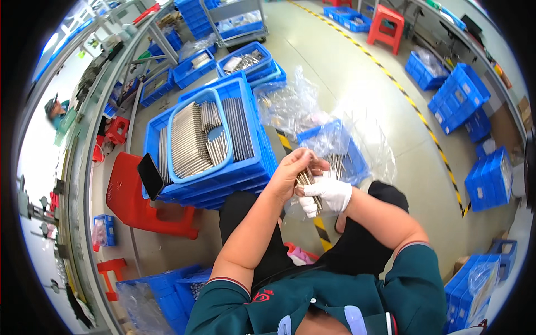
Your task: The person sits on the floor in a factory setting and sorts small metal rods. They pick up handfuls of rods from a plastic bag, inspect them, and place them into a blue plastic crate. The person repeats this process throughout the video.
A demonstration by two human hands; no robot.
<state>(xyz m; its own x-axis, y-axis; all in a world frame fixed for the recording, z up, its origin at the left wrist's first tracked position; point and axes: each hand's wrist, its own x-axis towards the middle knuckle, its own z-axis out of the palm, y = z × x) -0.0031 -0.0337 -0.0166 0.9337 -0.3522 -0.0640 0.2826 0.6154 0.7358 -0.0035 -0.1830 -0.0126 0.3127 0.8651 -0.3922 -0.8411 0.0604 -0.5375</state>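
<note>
A bundle of thin, shiny metal rods [305,178] is between my two hands in front of my knees. My left hand [291,170] is bare, its fingers bent around the upper end of the bundle. My right hand [333,194], in a white glove with some fingertips uncovered, wraps the bundle lower down. Just beyond my hands, a blue crate [359,158] lined with clear plastic holds more loose metal rods [336,162]. To my left, a light-blue tray [228,135] with neat rows of metal rods [187,137] rests on a stack of blue crates [245,177].
A red stool [131,195] stands at the left beside a black phone-like screen [151,176]. Clear plastic bags [290,103] lie on the floor ahead. More blue crates [458,97] stand at the right, past yellow-black floor tape [416,106]. Another person [56,111] is at far left.
</note>
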